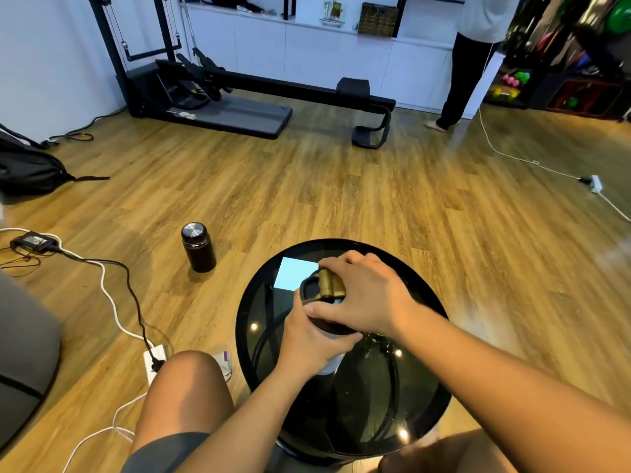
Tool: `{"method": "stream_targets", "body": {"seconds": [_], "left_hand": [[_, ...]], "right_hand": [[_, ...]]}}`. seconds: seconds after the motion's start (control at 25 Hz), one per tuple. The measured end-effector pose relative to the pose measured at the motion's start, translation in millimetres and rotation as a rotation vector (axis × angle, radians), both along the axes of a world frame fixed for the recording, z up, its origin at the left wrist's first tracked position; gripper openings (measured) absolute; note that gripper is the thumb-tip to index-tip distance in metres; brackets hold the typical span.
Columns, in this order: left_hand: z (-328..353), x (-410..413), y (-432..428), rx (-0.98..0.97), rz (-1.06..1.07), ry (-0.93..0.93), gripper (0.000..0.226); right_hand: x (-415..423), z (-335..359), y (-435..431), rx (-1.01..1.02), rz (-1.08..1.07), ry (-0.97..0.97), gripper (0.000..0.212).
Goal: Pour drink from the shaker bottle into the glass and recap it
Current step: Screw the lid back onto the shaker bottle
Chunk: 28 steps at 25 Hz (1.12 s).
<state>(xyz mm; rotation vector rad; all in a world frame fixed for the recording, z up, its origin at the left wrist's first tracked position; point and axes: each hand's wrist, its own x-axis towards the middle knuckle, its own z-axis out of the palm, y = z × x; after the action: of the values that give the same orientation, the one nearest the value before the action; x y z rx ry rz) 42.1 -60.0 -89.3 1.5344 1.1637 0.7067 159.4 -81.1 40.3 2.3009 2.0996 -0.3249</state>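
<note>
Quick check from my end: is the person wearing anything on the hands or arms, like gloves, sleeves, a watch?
Nothing worn. The left hand and right hand are bare, without gloves, rings or a watch, and both forearms are uncovered as far as the frame shows. No sleeve edge, strap or marking is visible.

A home gym was shown: a rowing machine (273, 87) was set on wood flooring, with white cabinets (324, 46) behind it and dumbbells (512, 85) shelved to its right.

Dark flask (198, 246) upright on wooden floor (341, 199), left; treadmill (218, 107) far; backpack (30, 169) far left.
</note>
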Motion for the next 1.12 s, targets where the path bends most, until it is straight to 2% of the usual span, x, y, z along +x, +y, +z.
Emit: {"method": "stream_targets", "body": {"seconds": [0.08, 0.12, 0.16, 0.24, 0.32, 0.36, 0.48, 0.56, 0.64, 0.76, 0.88, 0.92, 1.0, 1.04, 1.12], "left_hand": [[1, -1, 0, 0.032, -0.021, 0.019, 0.086], [1, -1, -1, 0.039, -0.021, 0.019, 0.082], [2, -2, -1, 0.045, -0.013, 0.016, 0.082], [4, -2, -1, 0.068, -0.010, 0.006, 0.083], [7, -1, -3, 0.076, -0.005, -0.008, 0.085], [7, -1, -3, 0.076, -0.002, -0.016, 0.086], [6, -1, -2, 0.074, -0.003, -0.041, 0.091], [5, -3, -1, 0.079, -0.006, -0.041, 0.092], [3, -4, -1, 0.092, -0.011, -0.028, 0.090], [4, -2, 0, 0.087, -0.005, -0.030, 0.092], [3, -2, 0, 0.078, -0.015, -0.021, 0.093], [4, -3, 0, 0.069, -0.021, -0.022, 0.094], [5, -4, 1, 0.066, -0.030, -0.022, 0.092], [5, -5, 1, 0.062, -0.038, -0.013, 0.091], [7, -6, 2, 0.059, -0.050, -0.015, 0.095]], "right_hand": [[-16, -14, -6, 0.049, -0.208, -0.091, 0.090], [-19, -16, -5, 0.053, -0.223, -0.136, 0.092], [-16, -16, -2, 0.068, -0.202, -0.104, 0.092], [-1, -4, 5, 0.047, -0.067, 0.116, 0.089], [8, -1, 6, 0.024, 0.060, 0.218, 0.078], [6, -5, 3, 0.046, 0.028, 0.262, 0.070], [-21, -26, -1, 0.213, -0.281, 0.284, 0.054], [-27, -24, 1, 0.145, -0.366, 0.326, 0.057], [-13, -6, 3, 0.023, -0.315, 0.291, 0.068], [3, 15, -4, -0.108, -0.208, 0.124, 0.081], [-5, 16, -5, -0.016, -0.215, 0.034, 0.082], [-5, 17, -2, -0.023, -0.204, 0.024, 0.084], [1, 28, 5, -0.192, -0.157, 0.065, 0.087], [5, 36, 7, -0.297, -0.090, 0.068, 0.090], [11, 47, 6, -0.330, 0.092, 0.080, 0.097]]}}
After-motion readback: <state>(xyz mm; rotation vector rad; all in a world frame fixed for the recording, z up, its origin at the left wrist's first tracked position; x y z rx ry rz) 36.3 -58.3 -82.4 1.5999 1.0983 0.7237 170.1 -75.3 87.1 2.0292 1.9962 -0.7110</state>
